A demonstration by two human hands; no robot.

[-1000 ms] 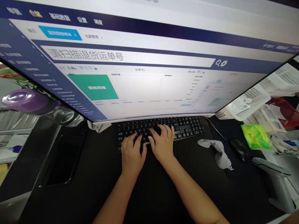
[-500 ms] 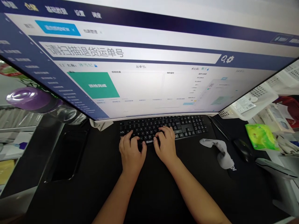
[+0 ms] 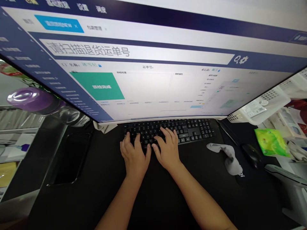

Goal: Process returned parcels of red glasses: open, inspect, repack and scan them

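Both left hand [image 3: 135, 156] and right hand [image 3: 168, 149], fingers [image 3: 137, 143] wide and curved, over an oblong black keyboard [image 3: 151, 131] of squarish keys [image 3: 207, 129].

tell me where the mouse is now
In the head view, the black mouse lies on the right, past the keyboard, between the grey cloth-like item and the bright green packet.

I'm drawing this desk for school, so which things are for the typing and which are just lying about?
Seem to be for the typing:
left hand, at the black keyboard
right hand, there too
lit screen

Seem to be just lying about:
phone
purple-topped bottle
grey cloth-like thing
green packet
black mouse, computer gear, but neither hand is on it
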